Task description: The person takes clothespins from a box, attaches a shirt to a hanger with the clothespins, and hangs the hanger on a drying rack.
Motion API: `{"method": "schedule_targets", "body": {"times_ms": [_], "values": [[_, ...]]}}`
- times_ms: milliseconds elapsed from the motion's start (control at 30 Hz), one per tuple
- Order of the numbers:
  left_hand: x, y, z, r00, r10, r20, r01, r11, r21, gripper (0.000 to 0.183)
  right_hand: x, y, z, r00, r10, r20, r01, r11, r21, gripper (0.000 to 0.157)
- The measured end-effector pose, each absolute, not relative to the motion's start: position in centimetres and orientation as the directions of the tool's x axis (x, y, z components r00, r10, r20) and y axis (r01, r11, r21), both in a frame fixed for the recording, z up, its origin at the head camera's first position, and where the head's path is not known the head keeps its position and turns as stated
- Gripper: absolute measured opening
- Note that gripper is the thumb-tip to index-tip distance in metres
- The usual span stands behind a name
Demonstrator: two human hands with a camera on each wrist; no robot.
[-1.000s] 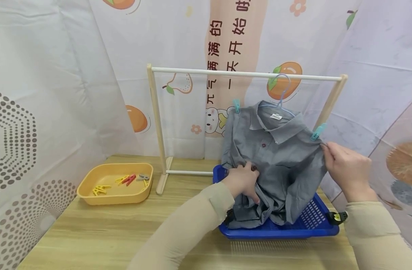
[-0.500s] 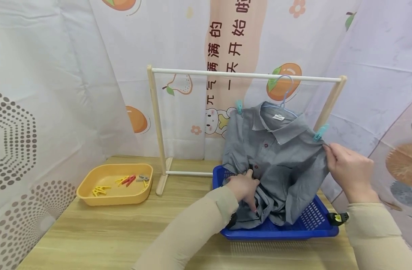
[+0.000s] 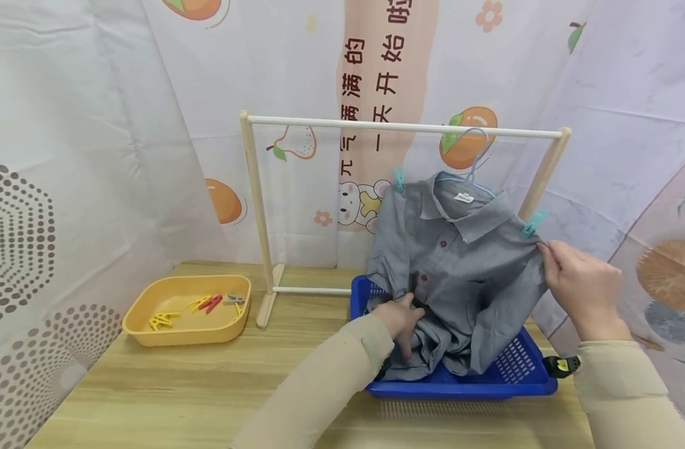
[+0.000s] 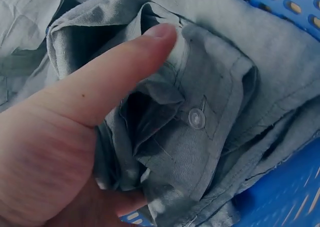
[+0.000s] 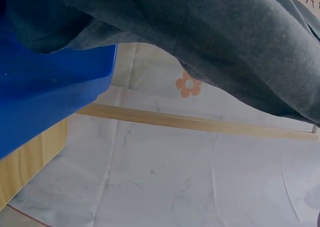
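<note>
A grey button-up shirt (image 3: pixel 460 249) is on a light blue hanger (image 3: pixel 472 169), with its lower part bunched in a blue basket (image 3: pixel 460 391). Teal clothespins sit at both shoulders, one at the left (image 3: pixel 399 180) and one at the right (image 3: pixel 534 223). Just below the right-hand clothespin, my right hand (image 3: pixel 583 284) pinches the shirt's shoulder edge. My left hand (image 3: pixel 397 321) lies against the shirt front, thumb spread straight over the cloth. A cuff-like fold with a button (image 4: pixel 197 118) shows beside that thumb in the left wrist view; most of the fingers are hidden.
The hanger's hook is up by the white rail (image 3: pixel 342 123) of a wooden rack (image 3: pixel 257 199); contact is hard to judge. At the left of the wooden table (image 3: pixel 207 386) is a yellow tray (image 3: pixel 187 340) with yellow, red and grey clothespins. Printed curtains surround the table.
My left hand has slid slightly down the shirt front, its thumb moving left. The shirt and hanger have shifted a little to the right. My right hand keeps its pinch on the shoulder.
</note>
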State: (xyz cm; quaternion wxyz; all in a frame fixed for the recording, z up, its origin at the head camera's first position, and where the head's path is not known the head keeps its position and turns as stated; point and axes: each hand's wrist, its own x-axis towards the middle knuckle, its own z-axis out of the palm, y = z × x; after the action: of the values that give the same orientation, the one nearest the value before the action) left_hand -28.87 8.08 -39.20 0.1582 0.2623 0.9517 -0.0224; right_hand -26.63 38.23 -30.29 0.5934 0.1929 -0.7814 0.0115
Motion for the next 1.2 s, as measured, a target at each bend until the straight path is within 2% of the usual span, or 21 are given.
{"method": "schedule_targets", "body": {"times_ms": [200, 367, 467, 567, 767, 1033, 1167, 1200], "values": [[-29.13, 7.96, -39.43, -0.765, 0.543, -0.346, 0.576, 0.817, 0.010, 0.102, -26.59, 38.09, -30.11, -0.223, -0.295, 0.929, -0.318, 0.923, 0.217, 0.039], [-29.16, 7.95, -39.55, -0.765, 0.564, -0.312, 0.595, 0.803, -0.007, 0.080, -26.54, 37.92, -29.97, -0.226, -0.300, 0.927, -0.326, 0.920, 0.218, 0.038], [-29.15, 7.94, -39.63, -0.768, 0.568, -0.295, 0.595, 0.804, -0.003, 0.074, -26.53, 37.89, -30.00, -0.231, -0.299, 0.926, -0.329, 0.919, 0.215, 0.038], [-29.35, 8.03, -39.78, -0.769, 0.561, -0.308, 0.586, 0.810, 0.013, 0.076, -26.52, 37.93, -30.07, -0.233, -0.300, 0.925, -0.328, 0.920, 0.215, 0.039], [-29.56, 8.24, -39.98, -0.765, 0.544, -0.345, 0.569, 0.822, 0.033, 0.095, -26.45, 37.99, -30.16, -0.233, -0.297, 0.926, -0.327, 0.921, 0.213, 0.040], [-29.23, 8.20, -39.78, -0.767, 0.527, -0.367, 0.544, 0.837, 0.063, 0.087, -26.51, 38.09, -30.33, -0.216, -0.301, 0.929, -0.332, 0.917, 0.220, 0.040], [-29.46, 8.13, -39.72, -0.751, 0.538, -0.382, 0.540, 0.834, 0.112, 0.078, -26.54, 38.19, -30.43, -0.216, -0.303, 0.928, -0.337, 0.915, 0.220, 0.040], [-29.58, 8.14, -39.74, -0.749, 0.531, -0.396, 0.512, 0.843, 0.162, 0.079, -26.55, 38.21, -30.44, -0.217, -0.303, 0.928, -0.336, 0.916, 0.221, 0.040]]}}
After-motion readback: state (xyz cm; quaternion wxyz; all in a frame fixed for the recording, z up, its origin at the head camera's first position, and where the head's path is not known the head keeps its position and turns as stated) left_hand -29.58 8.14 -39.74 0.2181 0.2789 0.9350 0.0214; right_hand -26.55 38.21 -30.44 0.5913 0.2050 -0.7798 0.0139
